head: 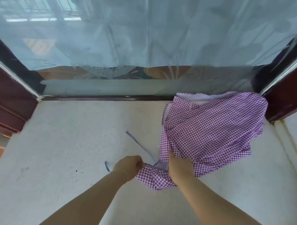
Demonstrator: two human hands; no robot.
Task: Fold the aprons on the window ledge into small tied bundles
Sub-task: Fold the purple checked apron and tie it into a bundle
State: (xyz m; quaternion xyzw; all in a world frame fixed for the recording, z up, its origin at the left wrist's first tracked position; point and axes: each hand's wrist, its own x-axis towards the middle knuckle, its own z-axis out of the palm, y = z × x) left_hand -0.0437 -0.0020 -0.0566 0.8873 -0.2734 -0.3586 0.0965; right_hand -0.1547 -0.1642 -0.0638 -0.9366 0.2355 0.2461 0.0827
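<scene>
A striped string [150, 165] is pinched in the left hand [129, 165], low in the middle of the frame. The fingers are curled tight around the string where it meets the cloth. Part of the string is seen to run up and to the left across the ledge [68, 141], and a short end [107, 166] is seen lying just left of the wrist.

The right hand [179, 163] is just beside the left one. Its fingers are pressed into the near edge of the purple checked apron [213, 129], and a fold of cloth seems to be gripped there.

The apron is spread out and crumpled, not yet folded. It is found on the right side of the ledge, and its far corner is pushed up against the dark red window frame [291, 86] at the right. From both grips, most of the cloth lies up and to the right. Its long side is stretched from the hands toward that far corner. The right hand is nearer to the big part of the cloth. The left hand is nearer to the loose string.

The cloth will likely have to be pulled toward the middle and laid flat before it can be folded. The string should be kept free, since it is needed for tying.

Behind the ledge, a pale thin curtain [152, 31] is hung over the window.
</scene>
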